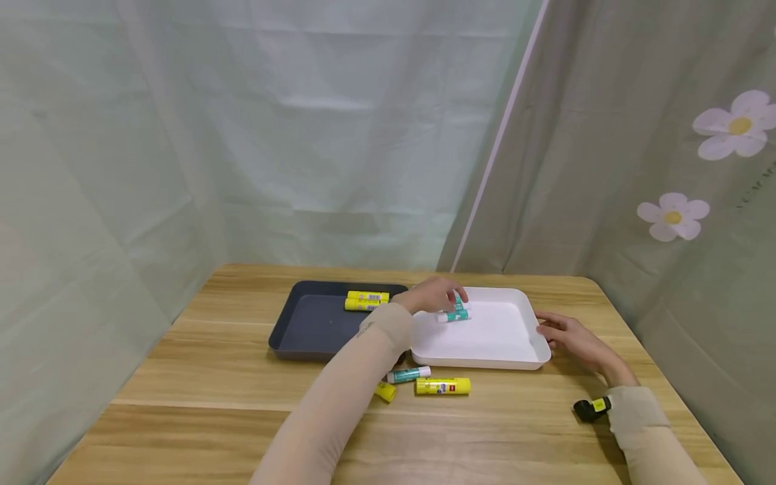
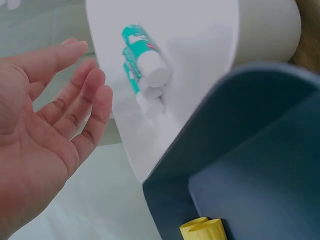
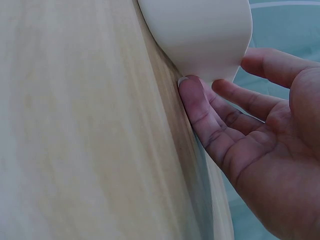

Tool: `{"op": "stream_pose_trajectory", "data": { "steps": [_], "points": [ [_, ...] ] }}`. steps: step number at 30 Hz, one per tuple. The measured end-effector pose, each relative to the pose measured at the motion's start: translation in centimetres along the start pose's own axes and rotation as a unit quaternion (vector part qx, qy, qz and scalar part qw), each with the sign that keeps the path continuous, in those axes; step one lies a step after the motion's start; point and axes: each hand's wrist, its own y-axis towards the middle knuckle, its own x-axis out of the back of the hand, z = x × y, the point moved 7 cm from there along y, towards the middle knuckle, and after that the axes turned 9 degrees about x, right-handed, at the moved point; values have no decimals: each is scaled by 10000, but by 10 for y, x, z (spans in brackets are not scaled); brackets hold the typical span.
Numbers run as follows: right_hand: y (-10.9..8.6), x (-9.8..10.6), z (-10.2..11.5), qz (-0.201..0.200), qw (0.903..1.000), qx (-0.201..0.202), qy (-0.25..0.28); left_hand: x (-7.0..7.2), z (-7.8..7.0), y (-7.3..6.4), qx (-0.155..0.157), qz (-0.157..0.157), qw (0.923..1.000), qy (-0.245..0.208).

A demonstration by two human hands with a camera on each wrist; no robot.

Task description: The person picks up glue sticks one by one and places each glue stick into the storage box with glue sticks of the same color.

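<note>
Desk, white tray: teal sticks
Left of it, part-hidden dark tray: yellow sticks
Left hand: loose, empty
Right hand: uncurled, touching white tray

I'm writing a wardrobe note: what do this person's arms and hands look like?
The left hand and right hand wear no gloves. The left sleeve and right sleeve are long and pale beige, with a small dark marking near the left cuff. A small black device with a yellow label sits at the right cuff.
</note>
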Motion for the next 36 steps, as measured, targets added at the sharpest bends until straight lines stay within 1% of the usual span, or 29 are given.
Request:
{"op": "stream_pose_trajectory", "data": {
  "steps": [5,8,15,19,22,26,29,33,36],
  "points": [
    [0,0,-1,-8,10000,14,-24,7,-2,-12,-337,12,9990,-292],
    [0,0,0,-10,10000,21,-40,11,-1,-20,-460,-39,9982,-394],
    [2,1,-1,-14,10000,12,-23,19,2,-40,-655,-127,9941,-854],
    [3,-1,-1,-5,10000,12,-30,20,6,-56,-814,-185,9925,-894],
    [3,-2,-1,9,10000,25,-27,21,13,-70,-826,-269,9921,-903],
    [2,-2,0,-12,10000,54,-4,25,23,-87,-652,-408,9923,-973],
    [2,-1,0,-4,9999,116,-16,27,30,-97,-592,-477,9920,-1011],
    [3,0,-1,17,9999,118,-29,27,36,-110,-629,-452,9908,-1106],
    [3,0,-4,-13,10000,42,-23,27,41,-118,-622,-414,9905,-1155]
  ]
}}
